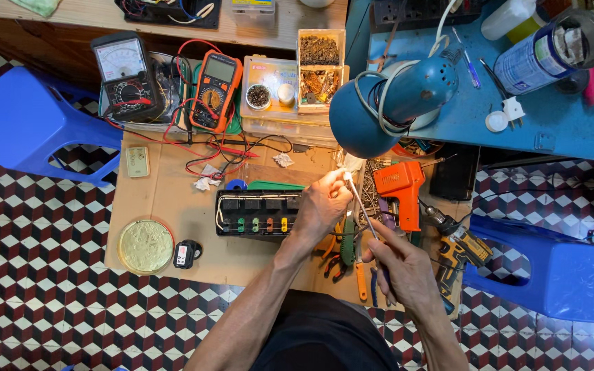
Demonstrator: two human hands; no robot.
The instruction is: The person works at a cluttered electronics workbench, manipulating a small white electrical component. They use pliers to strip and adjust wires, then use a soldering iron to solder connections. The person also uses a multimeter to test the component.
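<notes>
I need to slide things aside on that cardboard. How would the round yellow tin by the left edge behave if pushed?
The round yellow tin lies flat and shallow on the cardboard sheet, so it would probably slide rather than tip or roll. It looks light, and could bump the small black device beside it.

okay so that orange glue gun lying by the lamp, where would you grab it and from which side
Probably by its handle: the orange glue gun lies flat on the cardboard, grip pointing toward the person, with the nozzle end up near the blue lamp. Come from the near side with the right hand, avoiding the nozzle and the tools crowding its right.
</notes>
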